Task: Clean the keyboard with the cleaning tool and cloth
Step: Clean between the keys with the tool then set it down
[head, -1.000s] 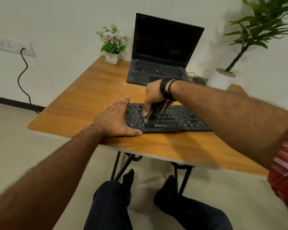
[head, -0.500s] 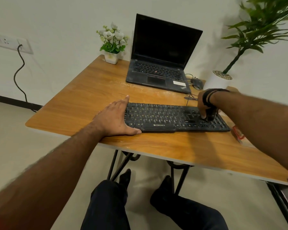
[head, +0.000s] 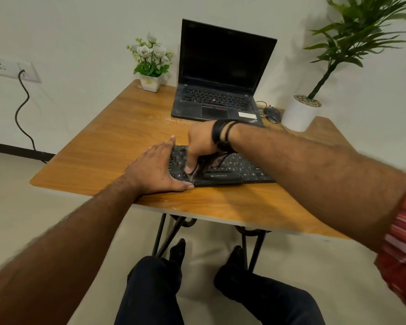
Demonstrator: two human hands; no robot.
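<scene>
A black keyboard [head: 237, 171] lies near the front edge of the wooden table [head: 99, 156]. My left hand [head: 155, 170] rests flat on the keyboard's left end, fingers straight, thumb along its front edge. My right hand [head: 202, 143] is over the left part of the keys and grips a dark cleaning tool [head: 198, 171], whose blurred tip touches the keys near the front row. My right forearm hides the keyboard's right end. No cloth is visible.
A black open laptop [head: 218, 99] stands behind the keyboard. A small white flower pot [head: 150, 84] is at the back left, a mouse [head: 272, 113] and a large white potted plant [head: 299, 113] at the back right. My legs are under the table.
My right hand swept with the tool from the keyboard's right end back to its left part. My left hand stayed in place on the left end.
</scene>
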